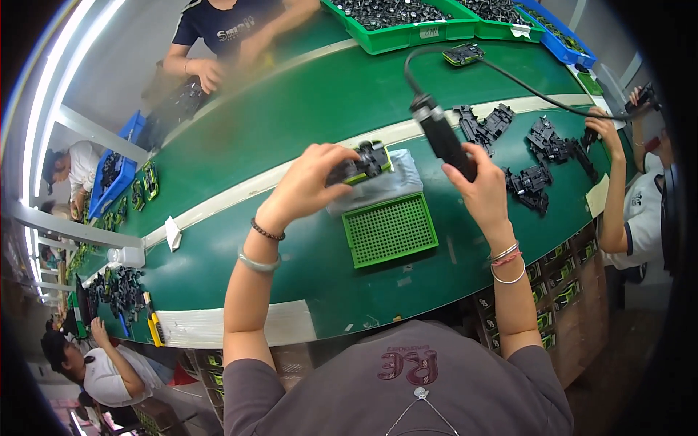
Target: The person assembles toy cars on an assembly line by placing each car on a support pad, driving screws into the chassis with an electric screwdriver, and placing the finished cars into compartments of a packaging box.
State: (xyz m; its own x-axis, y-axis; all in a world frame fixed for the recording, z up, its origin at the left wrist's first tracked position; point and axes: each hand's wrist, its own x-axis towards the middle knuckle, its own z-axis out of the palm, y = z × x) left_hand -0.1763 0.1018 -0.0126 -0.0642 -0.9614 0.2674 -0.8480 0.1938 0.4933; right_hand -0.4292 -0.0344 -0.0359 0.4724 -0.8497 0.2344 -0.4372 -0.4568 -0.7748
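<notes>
My left hand point(309, 183) grips a small toy car point(373, 158) with its black underside and wheels showing and bright green along its edge. In my right hand point(480, 190) is a black electric screwdriver point(440, 131), its tip end pointing away from me and a cable running from it. The screwdriver is apart from the car. Beneath the car lies a pale blue cloth or bag point(403, 176). Just nearer to me sits a green tray with a grid of small holes point(390, 231); any small parts in it are too small to make out.
Black plastic chassis parts point(529, 182) lie in piles to the right. Green bins of wheels point(414, 33) and a blue bin point(556, 40) stand at the far side. A toy car point(463, 54) sits by the cable. Co-workers sit across, left and right. Yellow-handled tool point(155, 327) at left.
</notes>
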